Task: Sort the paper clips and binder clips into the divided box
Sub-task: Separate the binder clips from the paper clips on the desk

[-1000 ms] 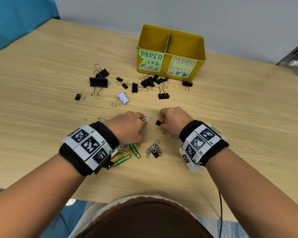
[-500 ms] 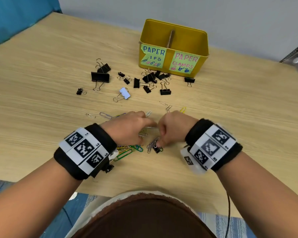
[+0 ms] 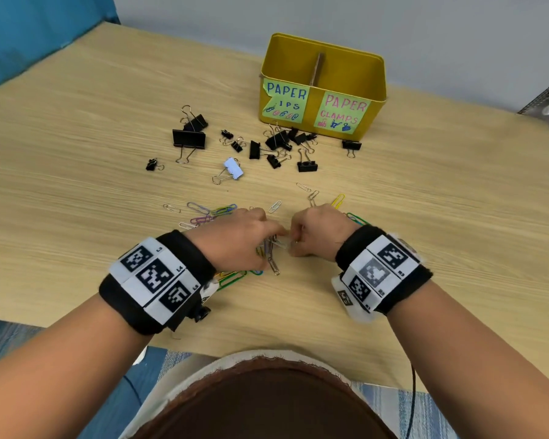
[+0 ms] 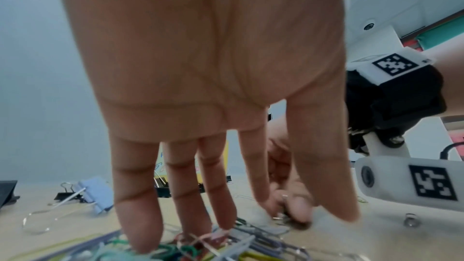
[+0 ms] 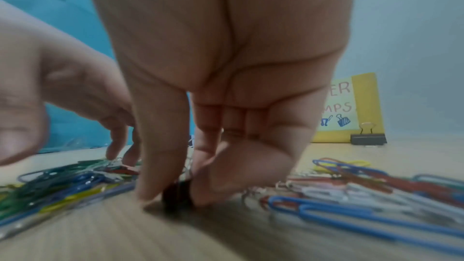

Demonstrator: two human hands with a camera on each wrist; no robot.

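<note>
My right hand (image 3: 298, 243) is down on the table, thumb and forefinger pinching a small black binder clip (image 5: 175, 194) among the paper clips. My left hand (image 3: 265, 245) is just left of it, fingers (image 4: 180, 195) straight down and touching a heap of coloured paper clips (image 4: 226, 245). More paper clips (image 5: 351, 195) lie right of my right hand. The yellow divided box (image 3: 377, 99) stands at the far side, its left half labelled for paper clips and its right half for paper clamps. Its inside floor is hidden.
Several black binder clips (image 3: 189, 139) and one pale blue one (image 3: 233, 168) lie scattered between my hands and the box. Loose paper clips (image 3: 313, 194) lie beyond my knuckles. The table's near edge is close to my body; a wall runs behind the box.
My right hand came down and toward me with the small black clip, then shifted to meet the left hand over the paper clip heap. The left hand stayed on the heap.
</note>
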